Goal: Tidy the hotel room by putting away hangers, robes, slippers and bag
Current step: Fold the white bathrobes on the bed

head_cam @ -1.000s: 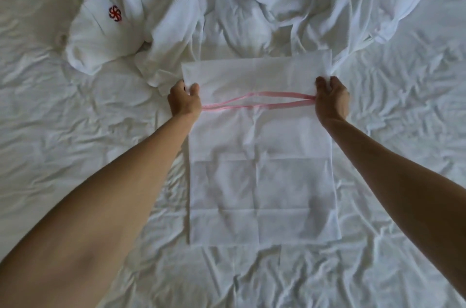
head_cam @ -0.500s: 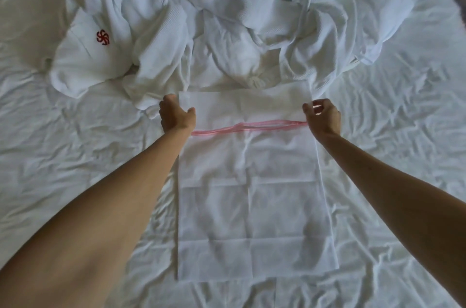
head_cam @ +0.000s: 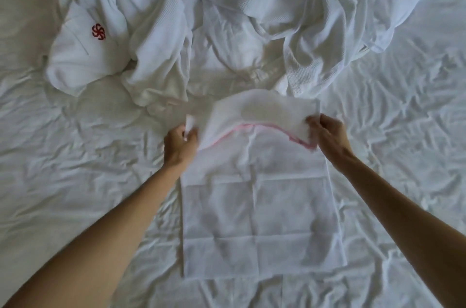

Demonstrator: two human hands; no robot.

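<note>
White cloth: bag (head_cam: 259,209) lies flat on the bed sheet (head_cam: 75,181), centre of view, its long sides running 12 to 6 o'clock.
Top edge: lifted off the sheet and turned toward 6 o'clock, with the pink cord (head_cam: 242,128) showing along the fold.
Left hand (head_cam: 179,146): at 9 o'clock of the fold, fingers pinching the bag's top left corner.
Right hand (head_cam: 327,132): at 3 o'clock of the fold, fingers curled round the top right corner and the cord end.
Step in hand: folding the bag, judged to be the first fold, top over body.
Next move: likely calls for both corners to travel evenly toward 6 o'clock and land square on the side edges, cord tucked inside.
Robes (head_cam: 227,17): heaped at 12 o'clock, near hem just beside the lifted edge, one bearing a red emblem (head_cam: 98,31) at 10 o'clock; not yet put away.
Edges: bottom edge of the bag at 6 o'clock lies straight; side edges straight, with old crease lines across.
Open room: bare sheet at 3, 6 and 9 o'clock; crowding only at 12 o'clock.
Hangers, slippers: none seen.
</note>
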